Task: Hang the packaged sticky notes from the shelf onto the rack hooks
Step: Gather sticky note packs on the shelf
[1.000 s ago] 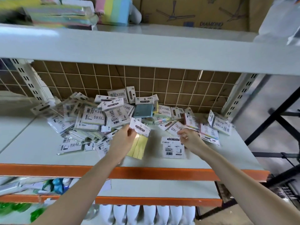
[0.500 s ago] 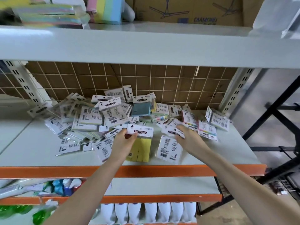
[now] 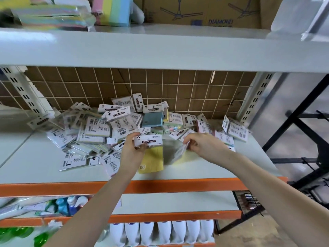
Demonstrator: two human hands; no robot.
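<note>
Both hands, left [image 3: 132,150] and right [image 3: 201,146], each grip one sticky-note pack [image 3: 151,154], the right's [image 3: 173,152] blurred.

Two hands [image 3: 132,150]; seven white bottles [image 3: 164,233]; dozens sticky-note packs [image 3: 122,125].

- shelf [image 3: 44,173], centre of frame: smooth painted metal, pale grey, slightly sheeny, orange front lip
- sticky note packs [image 3: 99,129]: glossy clear plastic sleeves, matt paper header cards
- wire grid [image 3: 142,86], upper middle: thin white-coated metal over matt brown cardboard
- box [image 3: 201,11], top: matt cardboard
- bottles [image 3: 160,232], bottom: smooth white plastic
</note>
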